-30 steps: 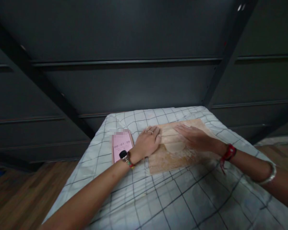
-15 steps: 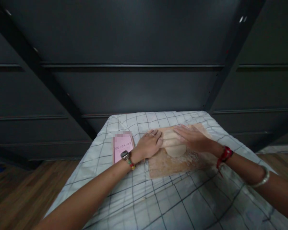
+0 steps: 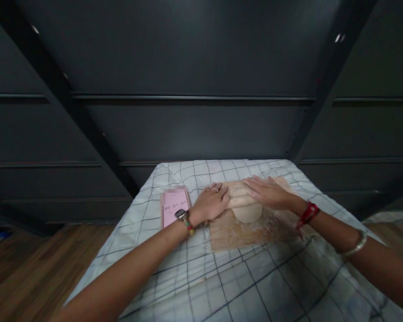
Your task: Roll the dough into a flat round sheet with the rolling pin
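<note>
A pale rolling pin (image 3: 239, 197) lies across a floured wooden board (image 3: 233, 232) on the table. A round flat piece of dough (image 3: 247, 213) sits under its near side. My left hand (image 3: 211, 203) rests palm down on the pin's left end, its fingers slightly bent; it wears a ring and a wristwatch. On the pin's right end my right hand (image 3: 267, 192) lies flat with the fingers stretched out. A red thread and a metal bangle are on that arm.
A pink phone (image 3: 173, 207) showing a running timer lies just left of my left hand. A white checked cloth (image 3: 221, 277) covers the table. Dark metal panels and slanted beams (image 3: 87, 120) stand close behind it. Wooden floor (image 3: 27, 268) shows to the left.
Both hands stay on the rolling pin and shift only a little over the dough. The phone's timer has advanced. My view has tilted slightly.
</note>
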`<action>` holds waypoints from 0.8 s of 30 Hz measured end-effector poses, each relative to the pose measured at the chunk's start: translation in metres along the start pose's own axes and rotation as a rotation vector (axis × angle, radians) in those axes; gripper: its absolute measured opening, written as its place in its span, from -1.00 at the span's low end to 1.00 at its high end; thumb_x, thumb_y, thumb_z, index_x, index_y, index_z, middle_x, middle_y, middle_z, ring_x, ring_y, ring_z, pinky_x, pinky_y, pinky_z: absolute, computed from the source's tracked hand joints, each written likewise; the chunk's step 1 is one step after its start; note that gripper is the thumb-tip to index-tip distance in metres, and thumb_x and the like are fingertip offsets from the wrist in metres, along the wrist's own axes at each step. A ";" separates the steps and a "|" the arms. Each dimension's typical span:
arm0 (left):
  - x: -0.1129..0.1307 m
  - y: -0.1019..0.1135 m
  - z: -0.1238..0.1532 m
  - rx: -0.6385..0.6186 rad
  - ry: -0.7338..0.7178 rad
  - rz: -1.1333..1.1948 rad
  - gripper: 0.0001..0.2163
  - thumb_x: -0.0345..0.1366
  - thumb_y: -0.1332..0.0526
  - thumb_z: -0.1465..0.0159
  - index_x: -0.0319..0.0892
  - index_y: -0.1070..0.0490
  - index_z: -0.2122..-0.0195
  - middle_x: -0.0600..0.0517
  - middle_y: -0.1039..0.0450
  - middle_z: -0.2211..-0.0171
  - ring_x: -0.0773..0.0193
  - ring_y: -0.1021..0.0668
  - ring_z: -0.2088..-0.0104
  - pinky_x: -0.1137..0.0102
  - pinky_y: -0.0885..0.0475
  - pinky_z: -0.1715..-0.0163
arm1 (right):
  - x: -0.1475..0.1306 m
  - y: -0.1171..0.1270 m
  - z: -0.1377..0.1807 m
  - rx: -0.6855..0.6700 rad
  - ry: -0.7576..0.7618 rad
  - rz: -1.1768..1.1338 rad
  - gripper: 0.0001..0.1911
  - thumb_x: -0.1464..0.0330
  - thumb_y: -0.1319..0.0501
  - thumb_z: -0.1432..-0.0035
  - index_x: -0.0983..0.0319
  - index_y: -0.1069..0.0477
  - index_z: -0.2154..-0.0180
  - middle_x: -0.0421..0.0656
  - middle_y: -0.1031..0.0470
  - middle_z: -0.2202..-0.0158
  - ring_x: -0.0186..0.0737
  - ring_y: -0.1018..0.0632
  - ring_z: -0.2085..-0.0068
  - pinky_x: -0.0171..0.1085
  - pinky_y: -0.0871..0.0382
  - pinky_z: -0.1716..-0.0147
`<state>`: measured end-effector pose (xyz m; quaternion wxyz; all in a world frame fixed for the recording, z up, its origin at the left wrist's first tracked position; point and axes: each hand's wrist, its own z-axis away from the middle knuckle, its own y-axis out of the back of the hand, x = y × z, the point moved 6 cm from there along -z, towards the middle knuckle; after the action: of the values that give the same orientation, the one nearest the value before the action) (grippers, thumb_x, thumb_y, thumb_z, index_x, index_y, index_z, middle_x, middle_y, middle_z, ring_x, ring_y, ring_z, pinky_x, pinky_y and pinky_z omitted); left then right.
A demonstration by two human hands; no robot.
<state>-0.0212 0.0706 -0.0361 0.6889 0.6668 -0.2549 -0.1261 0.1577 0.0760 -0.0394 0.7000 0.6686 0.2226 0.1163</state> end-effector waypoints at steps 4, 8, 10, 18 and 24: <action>-0.009 0.004 -0.008 -0.004 0.074 0.007 -0.51 -0.10 0.20 -0.38 -0.22 -0.18 -0.22 -0.15 -0.09 -0.27 0.00 -0.11 -0.28 0.10 -0.05 -0.19 | 0.007 0.001 -0.015 0.002 -0.062 -0.017 -0.32 -0.03 0.31 -0.27 0.07 0.02 -0.31 -0.16 0.02 -0.34 0.02 0.03 -0.33 0.27 0.12 -0.21; -0.022 0.026 -0.035 0.027 0.151 0.014 -0.55 -0.15 0.15 -0.37 -0.24 -0.23 -0.17 -0.20 -0.17 -0.23 -0.07 -0.09 -0.28 0.02 -0.03 -0.17 | 0.023 0.008 -0.053 -0.004 -0.252 -0.071 -0.32 -0.02 0.35 -0.28 0.08 0.11 -0.33 -0.14 0.09 -0.35 0.04 0.05 -0.33 0.30 0.10 -0.19; -0.021 0.026 -0.033 0.031 0.158 0.015 -0.54 -0.13 0.14 -0.36 -0.26 -0.23 -0.17 -0.23 -0.16 -0.23 -0.10 -0.09 -0.28 -0.01 -0.03 -0.17 | 0.022 0.007 -0.052 -0.014 -0.251 -0.073 -0.32 0.00 0.34 -0.28 0.11 0.10 -0.33 -0.11 0.07 -0.35 0.06 0.04 -0.33 0.31 0.07 -0.18; -0.004 -0.001 0.001 0.082 -0.007 -0.049 -0.50 -0.09 0.22 -0.39 -0.20 -0.22 -0.21 -0.16 -0.07 -0.28 -0.02 -0.09 -0.29 0.04 -0.01 -0.20 | 0.004 -0.005 -0.009 0.016 -0.027 0.013 -0.34 -0.02 0.27 -0.28 0.06 0.05 -0.32 -0.18 0.00 -0.33 0.03 0.03 -0.33 0.31 0.13 -0.20; -0.031 0.023 -0.042 0.081 0.198 -0.056 -0.58 -0.24 0.15 -0.37 -0.26 -0.31 -0.11 -0.18 -0.16 -0.24 -0.05 -0.11 -0.27 -0.01 0.03 -0.20 | 0.019 0.005 -0.050 0.022 -0.215 -0.080 -0.30 -0.01 0.32 -0.28 0.16 0.04 -0.32 -0.09 0.04 -0.34 0.01 -0.02 -0.32 0.15 -0.01 -0.22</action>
<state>-0.0287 0.1245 -0.0183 0.6793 0.7102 -0.1716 -0.0685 0.1519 0.1298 -0.0383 0.7165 0.6753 0.1742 0.0134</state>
